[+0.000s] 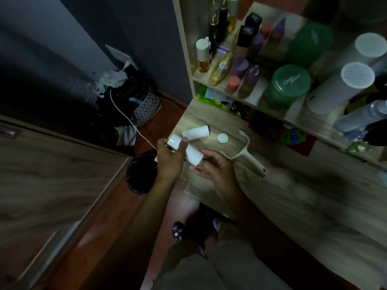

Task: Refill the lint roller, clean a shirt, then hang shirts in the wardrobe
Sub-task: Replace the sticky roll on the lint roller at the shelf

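Item: white refill roll (191, 152), a cylinder held over the near-left corner of the wooden surface (282, 195), left hand (170, 158) with its grip clamped round the upper end, right hand (215, 167) cupped open beneath the lower end, fingers apart. Handling, by judgement: light, hollow, fairly stiff but crushable, outer wrap possibly tacky; best held by the ends or core, not squeezed mid-body. Nearby: second roll (195, 132) lying at 12 o'clock of the hands, round cap (222, 137) and bare roller handle (246, 152) at 2 o'clock.
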